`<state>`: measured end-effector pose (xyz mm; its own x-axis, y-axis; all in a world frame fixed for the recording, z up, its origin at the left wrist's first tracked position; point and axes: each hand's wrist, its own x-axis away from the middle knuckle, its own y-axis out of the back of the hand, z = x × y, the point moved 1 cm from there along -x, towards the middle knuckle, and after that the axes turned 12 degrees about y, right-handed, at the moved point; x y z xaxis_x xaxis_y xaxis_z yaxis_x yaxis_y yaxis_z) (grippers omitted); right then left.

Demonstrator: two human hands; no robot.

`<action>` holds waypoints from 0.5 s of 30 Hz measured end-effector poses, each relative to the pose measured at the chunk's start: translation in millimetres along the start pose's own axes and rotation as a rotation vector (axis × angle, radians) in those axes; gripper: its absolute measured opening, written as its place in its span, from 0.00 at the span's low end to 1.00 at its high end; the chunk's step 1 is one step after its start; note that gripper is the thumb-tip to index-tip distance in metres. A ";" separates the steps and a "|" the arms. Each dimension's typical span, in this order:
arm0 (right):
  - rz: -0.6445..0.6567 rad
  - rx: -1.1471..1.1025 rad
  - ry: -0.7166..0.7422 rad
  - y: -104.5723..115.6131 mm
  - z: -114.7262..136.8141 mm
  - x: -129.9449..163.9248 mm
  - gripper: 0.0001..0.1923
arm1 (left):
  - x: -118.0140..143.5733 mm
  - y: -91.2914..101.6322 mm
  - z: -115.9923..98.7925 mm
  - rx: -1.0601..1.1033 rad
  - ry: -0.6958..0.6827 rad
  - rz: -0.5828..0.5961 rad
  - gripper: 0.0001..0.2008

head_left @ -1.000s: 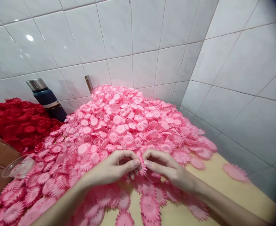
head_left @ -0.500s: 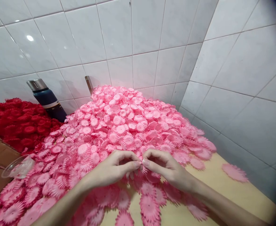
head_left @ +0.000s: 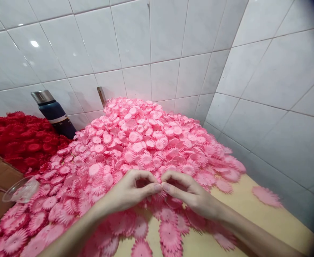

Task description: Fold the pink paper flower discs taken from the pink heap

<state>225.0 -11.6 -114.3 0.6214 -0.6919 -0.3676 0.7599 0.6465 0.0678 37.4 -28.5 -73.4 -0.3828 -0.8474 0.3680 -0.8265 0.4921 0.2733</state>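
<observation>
My left hand (head_left: 138, 185) and my right hand (head_left: 187, 191) meet low in the middle of the head view, thumb tips touching. Each pinches thumb against fingers, closed on a pink flower piece (head_left: 160, 195) that shows only in small part; the fingers hide the rest. Around and behind them spreads a big heap of pink scalloped flower pieces (head_left: 146, 142), many with a small hole in the centre. Beneath my wrists, more pink pieces (head_left: 170, 235) lie flat, some stacked.
A dark blue bottle (head_left: 56, 114) with a steel cap leans at the left, beside a red heap of flower pieces (head_left: 25, 141). A clear plastic dish (head_left: 23, 191) stands by a cardboard box (head_left: 0, 178). One pink piece (head_left: 266, 196) lies apart on the yellowish tabletop (head_left: 253, 221). Tiled walls (head_left: 135, 35) enclose the back and right.
My fingertips have come closer together, so less of the pink piece shows between them. The heaps and the bottle stay in place.
</observation>
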 end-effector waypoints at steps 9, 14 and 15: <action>-0.031 -0.005 0.003 2.2 2.3 -2.8 0.12 | 2.5 4.2 -1.9 0.004 -0.012 0.022 0.12; -0.061 -0.069 -0.015 -0.6 5.7 -2.4 0.11 | 6.3 5.6 -10.3 -0.047 -0.006 0.056 0.11; -0.081 -0.076 -0.012 -1.1 5.4 -2.4 0.11 | 7.0 5.9 -11.3 -0.056 0.007 0.051 0.11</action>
<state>223.7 -12.4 -108.4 0.5607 -0.7465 -0.3582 0.7916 0.6102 -0.0327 34.6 -29.2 -59.1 -0.4208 -0.8198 0.3883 -0.7817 0.5449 0.3034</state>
